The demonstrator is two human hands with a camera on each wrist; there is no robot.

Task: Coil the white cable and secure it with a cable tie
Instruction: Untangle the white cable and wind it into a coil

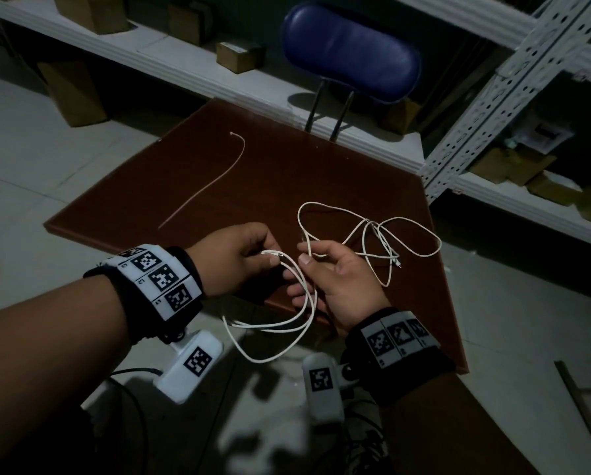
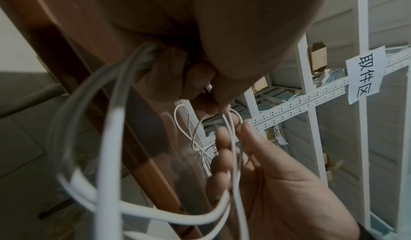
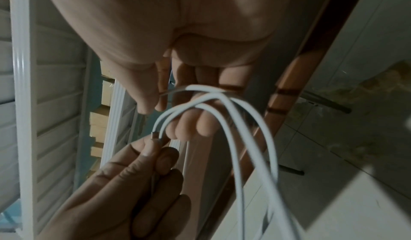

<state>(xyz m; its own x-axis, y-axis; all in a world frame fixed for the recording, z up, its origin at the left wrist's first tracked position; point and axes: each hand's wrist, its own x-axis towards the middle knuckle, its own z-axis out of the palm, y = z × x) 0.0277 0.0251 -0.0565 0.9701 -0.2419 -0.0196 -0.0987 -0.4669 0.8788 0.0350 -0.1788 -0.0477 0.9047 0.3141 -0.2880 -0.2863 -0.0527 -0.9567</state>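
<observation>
White cable [image 1: 335, 231] pinched by left hand [image 1: 234, 258], right hand [image 1: 335, 286]

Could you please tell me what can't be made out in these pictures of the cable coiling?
- Left hand fingertips: head view, hidden behind its own knuckles.
- Thin white cable far plug: head view, too small.
- Hanging cable loops: left wrist view, blurred by closeness.
- Pale thin cable tie locking head: head view, too small and dim.

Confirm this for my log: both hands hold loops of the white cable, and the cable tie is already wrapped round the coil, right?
Not quite. The cable tie lies loose on the brown table, untouched, as the head view shows. The left hand and right hand do hold loops of the white cable.
</observation>
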